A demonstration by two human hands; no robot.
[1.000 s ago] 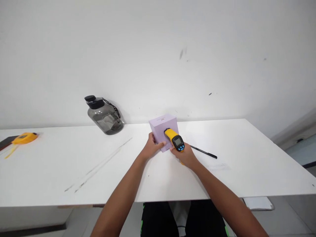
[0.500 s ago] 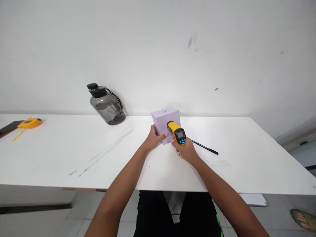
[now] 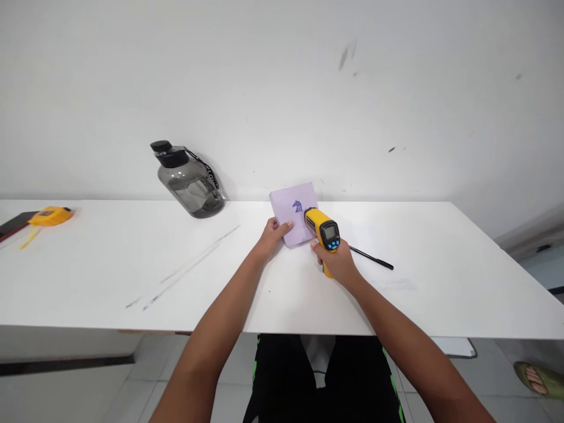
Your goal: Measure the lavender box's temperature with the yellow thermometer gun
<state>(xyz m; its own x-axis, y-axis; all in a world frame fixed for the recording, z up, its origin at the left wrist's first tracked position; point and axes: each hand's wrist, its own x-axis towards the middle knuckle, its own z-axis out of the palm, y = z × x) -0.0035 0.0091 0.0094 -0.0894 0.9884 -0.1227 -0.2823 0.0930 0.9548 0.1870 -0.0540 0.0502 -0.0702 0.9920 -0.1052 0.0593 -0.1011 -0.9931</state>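
Note:
My left hand [image 3: 274, 234] grips the lower left side of a light purple box [image 3: 291, 202], its thumb on the front face. That face carries a dark blue horse-head print and tilts up toward me. A yellow and black infrared thermometer gun [image 3: 323, 228] is held by the handle in my right hand [image 3: 338, 258]. Its nose points at the right part of the box; whether the two touch I cannot tell. The small screen and blue buttons face me. Just right of my right hand lies a black pen [image 3: 372, 258] on the white table [image 3: 198, 294].
A grey see-through water bottle [image 3: 191, 185] leans at the wall on the left. At the far left lie a yellow tape measure [image 3: 51, 216] and a dark flat object [image 3: 15, 226]. A person's foot in a green sandal [image 3: 537, 379] shows on the floor at the lower right.
The box has been turned, so its face with the horse-head print now shows toward me. The thermometer gun has shifted slightly right relative to the box. The view has tilted a little.

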